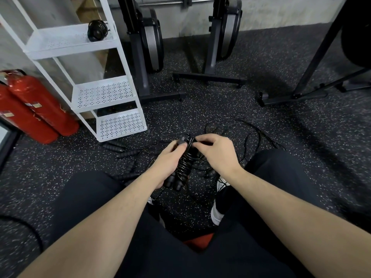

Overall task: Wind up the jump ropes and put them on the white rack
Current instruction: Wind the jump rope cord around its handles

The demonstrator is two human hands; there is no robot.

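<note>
I grip the pair of handles [176, 173] in my left hand [167, 162], fingers curled round them, with cord already coiled tightly about their middle. Their long axis runs from near my knees up and away toward the white rack [80, 57], butt ends pointing back at me. My right hand [215, 155] sits just right of the handles' far end, its fingertips pinching the cord [200, 140] where it meets the top of the coil; the two hands are close together, nearly touching over the bundle.

The loose cord [251, 135] trails right of the handles and away from the rack, so the slack feeds in from my right hand's side. As I judge it, the next wrap must cross the handles' axis sideways, right hand carrying, left holding steady.

The rack stands up and left of the handles, nearer my left hand. One wound rope [97, 30] already lies on its top shelf. More handles [128, 153] lie on the floor between the bundle and the rack's foot.
</note>
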